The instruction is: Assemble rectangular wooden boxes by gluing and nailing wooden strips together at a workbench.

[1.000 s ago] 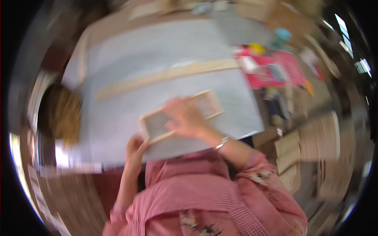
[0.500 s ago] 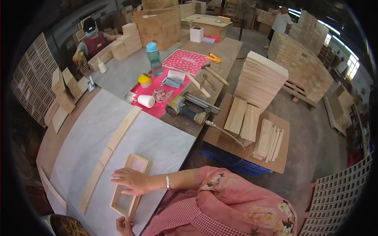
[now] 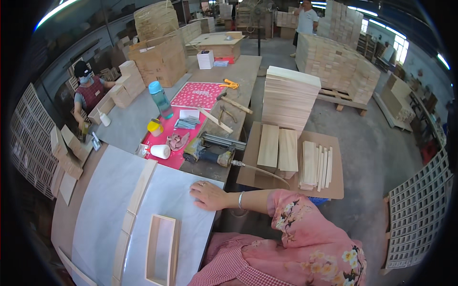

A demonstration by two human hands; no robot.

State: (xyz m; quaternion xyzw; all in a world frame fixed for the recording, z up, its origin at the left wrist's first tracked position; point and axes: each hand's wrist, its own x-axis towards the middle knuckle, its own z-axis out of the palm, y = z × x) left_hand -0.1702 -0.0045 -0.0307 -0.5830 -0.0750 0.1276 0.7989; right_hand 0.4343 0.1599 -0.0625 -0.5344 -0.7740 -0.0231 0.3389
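My right hand (image 3: pixel 208 195) lies palm down on the pale grey table board (image 3: pixel 188 229), by its right edge, with the fingers loosely apart and nothing seen in them. A bangle circles that wrist. Toward me from it stands a shallow rectangular wooden frame box (image 3: pixel 175 248), light inside and not touched by the hand. Left of the box a long, thin wooden strip (image 3: pixel 129 221) with joints along it runs away from me over the board. My left hand is out of view.
Beyond the board, a nail gun (image 3: pixel 210 155) with an air hose, a hammer (image 3: pixel 236 103), pliers (image 3: pixel 228 113), a white spool (image 3: pixel 160 151) and a blue bottle (image 3: pixel 161 100) lie or stand about. Stacked wooden boards (image 3: pixel 289 97) rise at right. A co-worker (image 3: pixel 90 90) sits far left.
My right hand has left the wooden box and moved away from me and to the right, onto the board. My left hand has gone out of view. The view has shifted.
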